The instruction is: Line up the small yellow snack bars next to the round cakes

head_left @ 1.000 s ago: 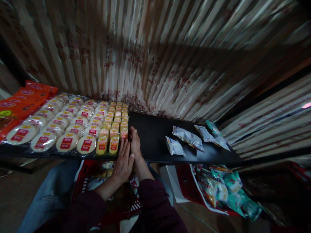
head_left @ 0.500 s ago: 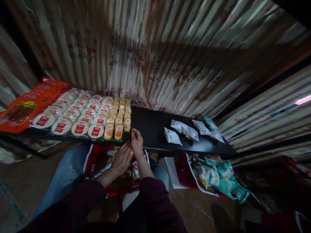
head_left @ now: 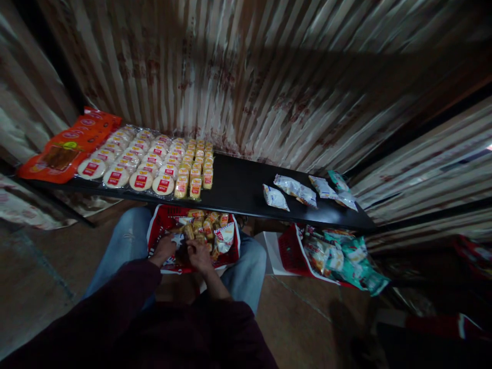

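Both hands are down inside a red basket [head_left: 154,225] between the knees, which holds small yellow-wrapped cakes [head_left: 208,229] and white packets [head_left: 224,238]. My left hand [head_left: 165,249] is at the basket's left side, by a white-blue packet [head_left: 178,241]; its fingers are blurred and partly hidden. Over the middle, my right hand [head_left: 199,256] has bent fingers at the yellow-wrapped cakes, and whether it grips one is unclear. Above the basket, rows of small yellow cakes [head_left: 195,188] lie on the black shelf [head_left: 240,184], beside rows of round white cakes [head_left: 141,180].
An orange bag [head_left: 59,154] lies at the shelf's left end. White packets [head_left: 275,197] lie on its right part, near a green one [head_left: 337,180]. A second red basket [head_left: 290,248] with green and clear bags stands lower right, beside a white box [head_left: 269,253].
Both hands have moved from the shelf's front edge down into the basket and apart from each other. The view has shifted, so the shelf appears higher and more of the basket's contents shows.
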A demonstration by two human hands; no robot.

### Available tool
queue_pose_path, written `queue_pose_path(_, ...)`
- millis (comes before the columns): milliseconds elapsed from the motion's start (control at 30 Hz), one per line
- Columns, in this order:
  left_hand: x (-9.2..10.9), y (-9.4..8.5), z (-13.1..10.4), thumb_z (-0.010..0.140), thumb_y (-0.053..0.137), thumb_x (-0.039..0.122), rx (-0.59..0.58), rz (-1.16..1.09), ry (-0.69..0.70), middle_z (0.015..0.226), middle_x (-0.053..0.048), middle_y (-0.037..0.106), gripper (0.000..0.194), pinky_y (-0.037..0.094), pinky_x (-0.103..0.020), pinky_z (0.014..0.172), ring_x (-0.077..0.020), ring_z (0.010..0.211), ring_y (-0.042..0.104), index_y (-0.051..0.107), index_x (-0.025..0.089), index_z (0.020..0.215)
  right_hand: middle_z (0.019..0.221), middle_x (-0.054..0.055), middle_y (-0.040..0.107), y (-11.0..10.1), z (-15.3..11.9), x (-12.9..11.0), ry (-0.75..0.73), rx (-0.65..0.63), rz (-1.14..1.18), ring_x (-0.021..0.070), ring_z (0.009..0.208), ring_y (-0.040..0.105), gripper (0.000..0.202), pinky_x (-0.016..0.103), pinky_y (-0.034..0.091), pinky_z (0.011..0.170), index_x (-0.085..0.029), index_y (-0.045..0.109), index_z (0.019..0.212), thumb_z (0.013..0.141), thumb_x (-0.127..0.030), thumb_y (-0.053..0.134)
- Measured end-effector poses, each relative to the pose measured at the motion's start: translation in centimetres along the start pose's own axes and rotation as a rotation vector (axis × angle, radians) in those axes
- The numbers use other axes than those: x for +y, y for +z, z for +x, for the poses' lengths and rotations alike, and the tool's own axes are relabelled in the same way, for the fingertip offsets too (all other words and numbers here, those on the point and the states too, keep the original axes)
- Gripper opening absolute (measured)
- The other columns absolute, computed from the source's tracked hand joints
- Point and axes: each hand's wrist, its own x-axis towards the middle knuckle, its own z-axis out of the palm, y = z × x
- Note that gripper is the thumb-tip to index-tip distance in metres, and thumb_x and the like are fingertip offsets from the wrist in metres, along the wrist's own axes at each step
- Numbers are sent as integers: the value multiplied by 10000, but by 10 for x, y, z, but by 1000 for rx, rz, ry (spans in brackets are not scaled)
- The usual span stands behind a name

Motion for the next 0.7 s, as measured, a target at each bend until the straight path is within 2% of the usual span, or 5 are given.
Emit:
queue_pose_path(167,7,3,10,716,423,36,56,153,2,1092,-118,671,456,411,-357,965,-226,1070,588,616,155,1111,974,59,708,1,9,-6,-48,-77,-2,218,908,653,353,398,483,897,-223,671,1071,770,-160,499)
queue_pose_path(300,10,1,25,675,456,17,60,220,76,1210,-126,612,519,318,-365,1053,-225,1215,478,576,134,1166,1055,73,689,1,10,-3,-42,-40,-8,235,1009,625,373,409,453,945,-209,664,1083,750,-136,516)
queue_pose_path(400,5,1,41,664,493,51,3,197,51,1290,-143,552,541,268,-365,1079,-241,1288,394,543,109,1200,992,36,707,3,5,1,-51,-157,22,224,964,642,366,406,476,906,-245,670,1063,760,-140,493)
queue_pose_path(500,-2,4,51,680,504,101,-77,133,-35,1276,-141,556,560,330,-351,1022,-255,1241,445,509,131,1240,959,2,714,7,2,2,-56,-273,66,208,905,656,394,389,501,856,-281,654,1088,765,-147,471)
queue_pose_path(700,-11,10,53,673,597,242,-120,232,-24,1235,-139,533,591,362,-371,969,-292,1188,461,503,166,1252,1170,40,648,19,9,6,26,-120,94,218,1110,584,491,397,419,997,-246,569,1217,735,-155,538)
